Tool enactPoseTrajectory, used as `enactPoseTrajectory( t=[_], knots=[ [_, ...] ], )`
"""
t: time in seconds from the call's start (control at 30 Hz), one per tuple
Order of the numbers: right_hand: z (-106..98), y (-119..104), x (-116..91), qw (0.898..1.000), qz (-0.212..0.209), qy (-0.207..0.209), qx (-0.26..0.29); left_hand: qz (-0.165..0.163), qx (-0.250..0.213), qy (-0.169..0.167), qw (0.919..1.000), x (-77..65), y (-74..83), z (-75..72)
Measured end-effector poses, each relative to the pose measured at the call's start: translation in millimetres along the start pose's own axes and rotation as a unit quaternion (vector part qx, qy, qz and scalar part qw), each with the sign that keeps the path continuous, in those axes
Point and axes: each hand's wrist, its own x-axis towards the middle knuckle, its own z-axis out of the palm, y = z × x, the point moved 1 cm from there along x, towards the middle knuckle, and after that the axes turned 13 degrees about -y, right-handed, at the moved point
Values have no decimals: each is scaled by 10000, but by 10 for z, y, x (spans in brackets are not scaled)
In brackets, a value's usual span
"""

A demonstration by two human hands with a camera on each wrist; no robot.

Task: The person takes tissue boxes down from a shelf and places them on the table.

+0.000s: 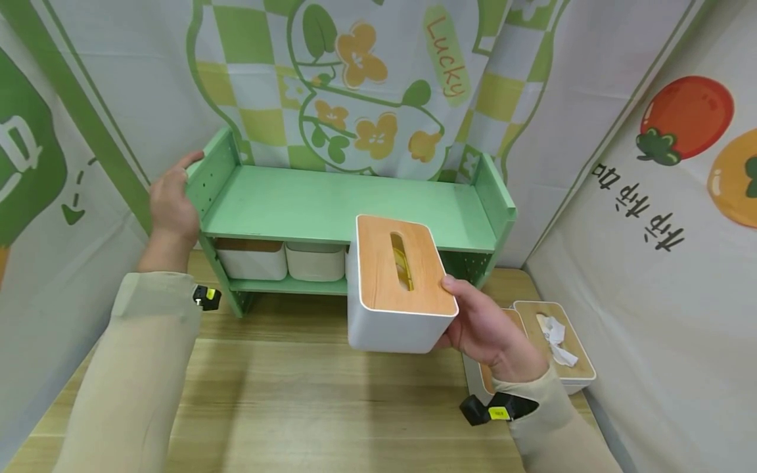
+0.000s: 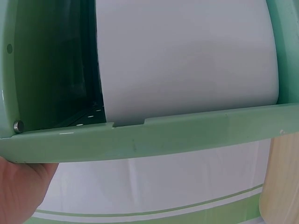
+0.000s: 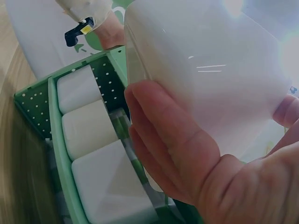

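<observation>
In the head view my right hand (image 1: 491, 325) holds up a white tissue box (image 1: 387, 332) with a wood-look lid, its thumb at the lid's right edge. Something yellow shows through the lid's slot. From the right wrist view, the fingers (image 3: 173, 126) spread under and along the box's glossy white side. My left hand (image 1: 174, 203) grips the left side panel of a green shelf (image 1: 331, 203) near its top edge. Only part of that hand (image 2: 23, 191) shows in the left wrist view, below the panel's edge; its thumb is hidden in the head view.
On the lower shelf stand a white box with a brown lid (image 1: 251, 259), a cream box (image 1: 315, 261) and another white box (image 3: 112, 182). Right of the shelf, a wood-lidded tissue box (image 1: 582, 348) with tissue poking out stands beside another box (image 1: 473, 378). Fabric walls surround the wooden surface.
</observation>
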Motion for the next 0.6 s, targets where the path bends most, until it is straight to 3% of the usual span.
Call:
enactPoseTrajectory(
  t=[0.6],
  knots=[
    [-80,170,-51,9995,199,220,58,109,-148,45,9998,16,-7,9]
  ],
)
